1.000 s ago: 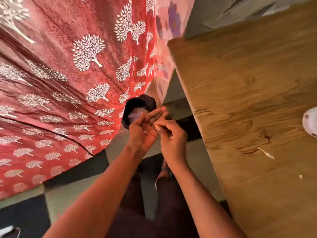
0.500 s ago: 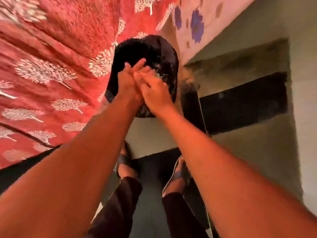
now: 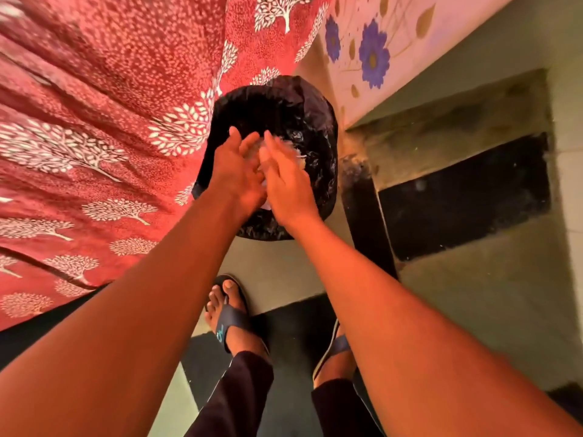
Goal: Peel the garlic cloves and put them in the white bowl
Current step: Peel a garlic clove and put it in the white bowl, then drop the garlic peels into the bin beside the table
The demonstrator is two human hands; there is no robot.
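While both palms brush together over the black-lined bin [image 3: 303, 105], the left hand [image 3: 235, 171] sits at nine o'clock of the pale garlic skins [image 3: 293, 151], fingers straight and together; the right hand [image 3: 285, 181] at three, fingers straight too. Best rubbed low inside the rim (flakes drift). No white bowl or cloves in view.

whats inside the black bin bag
Pale, papery scraps, probably garlic skins, show inside the black bin bag just past the fingertips. The left hand and right hand, both open above it, cover the rest.
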